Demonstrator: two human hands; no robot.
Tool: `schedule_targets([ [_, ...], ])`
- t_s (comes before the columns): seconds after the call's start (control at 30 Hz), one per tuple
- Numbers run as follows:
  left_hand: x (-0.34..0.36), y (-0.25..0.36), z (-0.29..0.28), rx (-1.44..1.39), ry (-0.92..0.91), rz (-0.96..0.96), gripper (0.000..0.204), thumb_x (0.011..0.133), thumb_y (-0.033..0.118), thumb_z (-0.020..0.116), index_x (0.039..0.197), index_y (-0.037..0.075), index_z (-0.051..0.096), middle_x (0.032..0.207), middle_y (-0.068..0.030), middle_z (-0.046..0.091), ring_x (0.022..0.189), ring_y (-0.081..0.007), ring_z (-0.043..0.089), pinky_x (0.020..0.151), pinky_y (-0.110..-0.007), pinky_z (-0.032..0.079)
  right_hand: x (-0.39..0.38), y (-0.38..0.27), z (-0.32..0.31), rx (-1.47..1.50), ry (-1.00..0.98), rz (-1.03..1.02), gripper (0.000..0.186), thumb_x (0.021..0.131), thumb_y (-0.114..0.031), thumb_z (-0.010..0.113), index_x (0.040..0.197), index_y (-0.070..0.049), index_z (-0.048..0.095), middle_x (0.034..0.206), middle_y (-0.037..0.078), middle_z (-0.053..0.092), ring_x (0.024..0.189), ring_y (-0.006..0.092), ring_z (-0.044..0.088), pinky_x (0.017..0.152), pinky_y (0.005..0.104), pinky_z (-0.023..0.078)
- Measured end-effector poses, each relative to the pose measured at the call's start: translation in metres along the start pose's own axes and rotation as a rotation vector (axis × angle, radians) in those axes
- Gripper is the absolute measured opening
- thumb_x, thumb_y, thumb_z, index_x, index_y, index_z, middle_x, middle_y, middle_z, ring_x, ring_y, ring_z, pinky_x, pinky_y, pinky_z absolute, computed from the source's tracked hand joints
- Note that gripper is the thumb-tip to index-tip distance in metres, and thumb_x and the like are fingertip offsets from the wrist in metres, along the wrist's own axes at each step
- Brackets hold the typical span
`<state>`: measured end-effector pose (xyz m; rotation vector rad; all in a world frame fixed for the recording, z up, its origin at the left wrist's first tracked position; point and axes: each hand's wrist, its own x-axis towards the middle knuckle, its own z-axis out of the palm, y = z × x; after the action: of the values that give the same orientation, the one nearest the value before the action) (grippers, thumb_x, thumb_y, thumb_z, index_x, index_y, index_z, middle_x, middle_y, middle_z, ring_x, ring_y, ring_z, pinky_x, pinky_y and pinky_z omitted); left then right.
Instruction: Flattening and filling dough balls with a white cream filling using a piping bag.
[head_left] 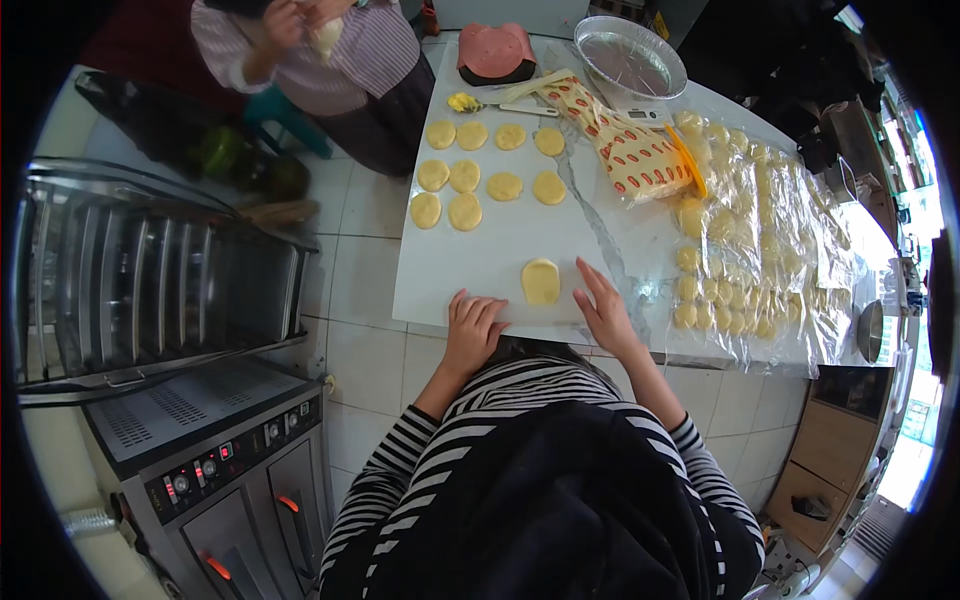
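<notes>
Right now I see both hands resting flat on the bench [480, 260], a smooth white slab with a faint grey vein. My left hand [472, 325] lies palm down near the front edge, fingers together, its grip slack and holding nothing. My right hand [604, 310] is also flat, fingers spread wide, empty too. Between them, just clear of both, lies one dough piece [541, 281]: pale yellow, soft-looking, pressed flat into a rounded oblong.

Farther up the bench sit eleven flattened dough discs [487, 165] in loose rows, round, matt and the same pale yellow. Beyond them a spoon [472, 103] carries a bright yellow lump, and a dark tray holds a pink, smooth block [494, 50]. A round foil pan [630, 55], shiny and ribbed at the rim, stands at the far end. A glossy clear bag [625, 145] printed with red ovals lies slantwise, an orange scraper [687, 160] against it. To my right, crinkled clear plastic sheet [800, 250] covers many small dough balls [715, 300].

On my left stands a steel oven [210, 470] with a wire rack [140, 280] above it. Another person [330, 50] in a striped top stands at the far left corner, hands raised on a pale lump.
</notes>
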<state>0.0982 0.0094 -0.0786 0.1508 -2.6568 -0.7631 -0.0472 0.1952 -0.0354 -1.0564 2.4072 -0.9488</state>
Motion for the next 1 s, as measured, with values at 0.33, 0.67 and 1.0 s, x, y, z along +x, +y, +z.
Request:
schedule_targets([
  [0.33, -0.040, -0.014, -0.037, 0.096, 0.262, 0.085, 0.031, 0.063, 0.006, 0.060, 0.094, 0.011, 0.057, 0.092, -0.0003, 0.055, 0.089, -0.0171, 0.049, 0.090, -0.042, 0.031, 0.055, -0.012, 0.006, 0.014, -0.092, -0.277, 0.021, 0.066, -0.002, 0.055, 0.086, -0.001, 0.062, 0.087, 0.015, 0.059, 0.086, 0.0289, 0.055, 0.077, 0.0354, 0.044],
  [0.67, -0.044, -0.054, -0.076, 0.228, 0.551, -0.218, 0.031, 0.068, 0.007, 0.061, 0.098, 0.006, 0.056, 0.095, -0.0074, 0.055, 0.094, -0.0258, 0.044, 0.087, -0.040, 0.031, 0.107, -0.067, -0.026, 0.060, 0.122, -0.162, 0.018, 0.073, -0.007, 0.056, 0.089, -0.003, 0.063, 0.076, 0.015, 0.061, 0.069, 0.0283, 0.059, 0.060, 0.0299, 0.048],
  [1.0, -0.047, -0.082, -0.081, 0.211, 0.582, -0.330, 0.031, 0.070, 0.008, 0.060, 0.100, 0.004, 0.055, 0.096, -0.0079, 0.054, 0.094, -0.0280, 0.043, 0.086, -0.039, 0.033, 0.091, -0.063, 0.041, -0.480, -0.082, -0.181, 0.077, 0.076, -0.056, 0.046, 0.132, -0.006, 0.027, 0.139, 0.009, 0.022, 0.130, 0.0235, 0.016, 0.099, 0.0584, 0.000],
])
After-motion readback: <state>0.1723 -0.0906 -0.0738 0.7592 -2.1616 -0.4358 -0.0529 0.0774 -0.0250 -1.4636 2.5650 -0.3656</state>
